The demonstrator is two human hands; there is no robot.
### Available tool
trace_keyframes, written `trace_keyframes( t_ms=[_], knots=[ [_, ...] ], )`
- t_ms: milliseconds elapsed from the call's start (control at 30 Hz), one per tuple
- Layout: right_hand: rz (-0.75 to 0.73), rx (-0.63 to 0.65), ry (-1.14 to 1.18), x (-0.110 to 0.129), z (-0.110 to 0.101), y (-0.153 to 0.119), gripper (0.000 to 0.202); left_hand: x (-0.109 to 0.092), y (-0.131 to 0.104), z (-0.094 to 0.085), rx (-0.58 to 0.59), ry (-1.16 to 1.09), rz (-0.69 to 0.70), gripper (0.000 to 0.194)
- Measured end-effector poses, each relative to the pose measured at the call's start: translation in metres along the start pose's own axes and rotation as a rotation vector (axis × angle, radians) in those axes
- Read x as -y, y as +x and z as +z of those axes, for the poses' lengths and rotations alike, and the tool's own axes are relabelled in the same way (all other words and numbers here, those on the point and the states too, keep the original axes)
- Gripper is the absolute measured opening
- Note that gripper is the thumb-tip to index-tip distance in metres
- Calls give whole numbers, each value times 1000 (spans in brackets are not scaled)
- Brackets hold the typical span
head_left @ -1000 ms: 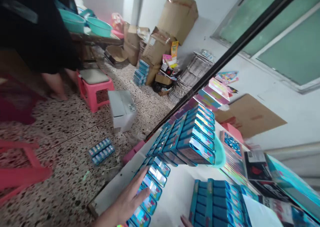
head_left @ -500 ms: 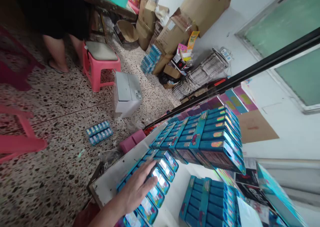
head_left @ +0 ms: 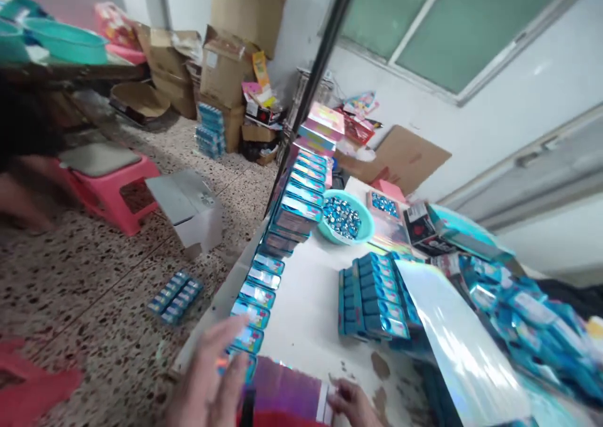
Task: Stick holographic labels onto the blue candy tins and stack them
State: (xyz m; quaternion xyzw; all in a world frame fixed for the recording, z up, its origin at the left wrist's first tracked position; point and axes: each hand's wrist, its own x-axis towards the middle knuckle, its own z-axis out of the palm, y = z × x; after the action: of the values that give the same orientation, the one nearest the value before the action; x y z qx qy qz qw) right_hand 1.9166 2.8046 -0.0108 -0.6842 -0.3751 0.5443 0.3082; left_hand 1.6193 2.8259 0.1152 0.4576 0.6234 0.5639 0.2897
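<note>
My left hand (head_left: 210, 370) is blurred by motion, its fingers apart, over the near end of a row of small blue boxes (head_left: 257, 294) with shiny labelled ends. It seems to hold nothing. At the bottom, my right hand (head_left: 354, 404) has its fingers closed at the white-striped right edge of a shiny purple piece (head_left: 285, 390). Whether that piece is a flat sheet or a carton, I cannot tell. Farther along the table edge, more blue boxes (head_left: 301, 191) are stacked higher. Another block of blue boxes (head_left: 374, 295) stands to the right on the white table (head_left: 306, 289).
A turquoise basin (head_left: 346, 218) of small shiny blue pieces stands at the table's back. A pale shiny sheet (head_left: 464, 345) leans at right beside a blue heap (head_left: 527, 317). On the floor are a white box (head_left: 188, 207), a pink stool (head_left: 110, 185) and blue boxes (head_left: 175, 296).
The view has turned right and shows more of the table. My left hand has come off the row of blue boxes toward me. My right hand and the purple piece have come into view.
</note>
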Motion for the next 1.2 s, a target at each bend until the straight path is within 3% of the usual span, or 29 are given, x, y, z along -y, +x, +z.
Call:
trace_keyframes(
  t_ms=[67, 133, 267, 400, 533, 733, 1000, 1100, 1200],
  knots=[
    [-4, 62, -42, -5, -12, -4, 30, -11, -22, 33, 437, 7, 58, 31],
    [-29, 51, -46, -5, -30, -8, 31, -3, -40, 76, 855, 60, 114, 32],
    [-68, 40, 43, -8, -78, -15, 31, 35, -70, 158, 1127, 478, 165, 43],
    [-107, 4, 85, -28, -122, -19, 33, 57, -94, 200, 1270, 596, 115, 33],
    [-83, 23, 122, -55, -147, -13, 33, 65, -107, 217, 1227, 508, 23, 29],
    [-185, 75, 23, -78, -160, -10, 37, 72, -121, 225, 1190, 450, -1, 22],
    [-259, 33, -235, -92, -150, -23, 29, 73, -128, 221, 1237, 649, 44, 22],
    [-224, 3, -313, -102, -143, -30, 34, 77, -131, 217, 1316, 710, 79, 23],
    [-149, 50, -267, -108, -137, -37, 36, 80, -131, 212, 1393, 707, 130, 24]
  ],
)
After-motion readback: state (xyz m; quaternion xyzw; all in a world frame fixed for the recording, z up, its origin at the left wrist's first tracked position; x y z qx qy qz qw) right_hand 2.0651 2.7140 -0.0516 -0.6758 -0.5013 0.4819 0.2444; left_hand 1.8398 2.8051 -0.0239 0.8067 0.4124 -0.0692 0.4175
